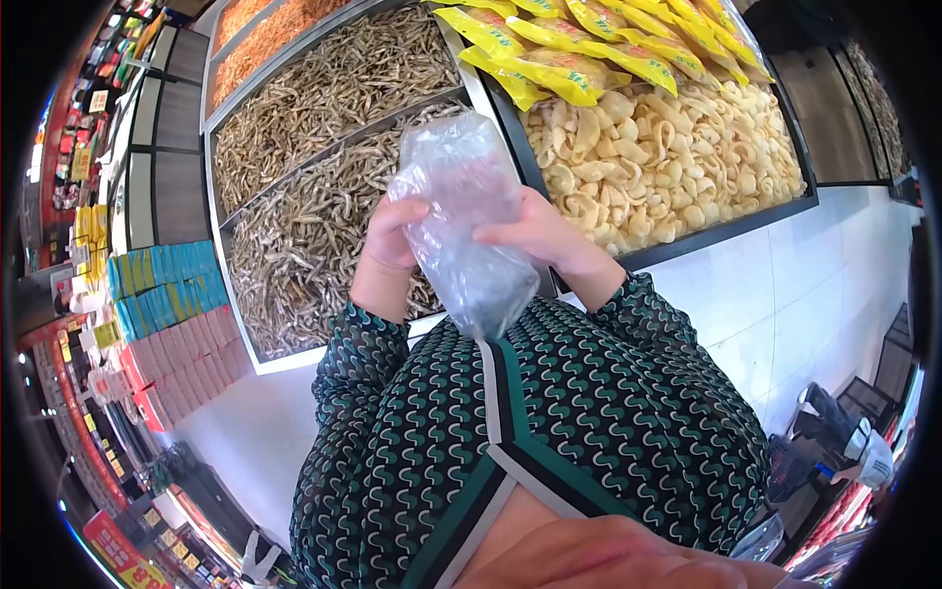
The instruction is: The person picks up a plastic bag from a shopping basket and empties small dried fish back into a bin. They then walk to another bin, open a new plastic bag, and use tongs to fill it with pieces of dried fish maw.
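A clear, crinkled plastic bag (pixel 461 221) is held up in front of the chest, above the edge of the bins. My left hand (pixel 395 228) grips its left side, thumb on the front. On the opposite side my right hand (pixel 538 232) holds it, the thumb lying across its front. Something pinkish shows faintly through the upper part; what it is I cannot make out. Behind the bag lie small dried fish (pixel 294 240) in a divided bin, and to the right are pale, curled dried pieces (pixel 677 162).
Yellow packets (pixel 589 54) lie over the back of the pale pieces. Orange dried goods (pixel 280 49) fill bins at the upper left. Stacked blue and pink packages (pixel 172 285) stand at the left. A person (pixel 863 454) is at the lower right, beyond the white tiled floor.
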The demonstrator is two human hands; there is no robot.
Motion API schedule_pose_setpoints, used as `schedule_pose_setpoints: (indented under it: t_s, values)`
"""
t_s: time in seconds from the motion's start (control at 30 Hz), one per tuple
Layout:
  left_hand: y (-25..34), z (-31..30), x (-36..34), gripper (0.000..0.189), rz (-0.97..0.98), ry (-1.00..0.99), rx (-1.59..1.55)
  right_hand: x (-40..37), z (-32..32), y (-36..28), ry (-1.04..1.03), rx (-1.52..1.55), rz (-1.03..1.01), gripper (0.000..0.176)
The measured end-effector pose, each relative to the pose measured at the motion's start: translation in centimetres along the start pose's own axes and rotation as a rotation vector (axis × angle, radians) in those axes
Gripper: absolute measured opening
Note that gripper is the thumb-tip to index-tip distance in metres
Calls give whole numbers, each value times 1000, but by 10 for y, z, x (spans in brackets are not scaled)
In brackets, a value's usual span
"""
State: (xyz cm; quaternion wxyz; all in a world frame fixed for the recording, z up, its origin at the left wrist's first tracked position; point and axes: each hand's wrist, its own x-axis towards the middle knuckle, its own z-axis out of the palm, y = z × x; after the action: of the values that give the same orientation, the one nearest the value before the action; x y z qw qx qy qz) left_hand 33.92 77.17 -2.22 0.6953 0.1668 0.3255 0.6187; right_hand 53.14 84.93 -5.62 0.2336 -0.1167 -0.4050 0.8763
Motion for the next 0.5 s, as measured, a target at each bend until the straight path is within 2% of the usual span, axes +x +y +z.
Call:
schedule_pose_setpoints:
  t_s: [0.03, 0.07, 0.1, 0.17, 0.2, 0.23, 0.3, 0.33, 0.4, 0.43, 0.47, 0.5]
  values:
    - [4, -3, 4, 59, 3, 97, 114, 4, -2, 1, 87, -77, 42, 58]
    - [9, -5, 8, 55, 54, 162, 302, 9, -9, 5, 80, -71, 46, 58]
    - [11, -12, 15, 55, 57, 171, 303, 16, -19, 13, 138, 56, 108, 51]
    - [11, -35, 26, 56, 390, 407, 720, 27, -26, 19, 195, 183, 167, 44]
    - [6, -32, 30, 60, 506, 649, 736, 30, -28, 15, 203, 199, 162, 42]
    - [10, -31, 29, 60, 507, 656, 736, 35, -32, 11, 210, 214, 156, 41]
    - [20, -28, 20, 71, -11, 475, 23, 46, -41, 10, 193, 203, 153, 41]
    - [16, -26, 18, 71, -8, 480, 20, 51, -42, 9, 220, 176, 141, 41]
    - [4, -22, 20, 81, 14, 430, -176, 66, -44, 12, 246, 148, 123, 41]
    - [-6, -14, 20, 81, 16, 432, -176, 73, -44, 17, 352, -33, 85, 43]
    - [-19, -5, 21, 83, 248, 521, 288, 78, -46, 21, 455, -216, 46, 44]
    - [-25, -1, 20, 84, 475, 591, 757, 81, -46, 22, 453, -215, 50, 44]
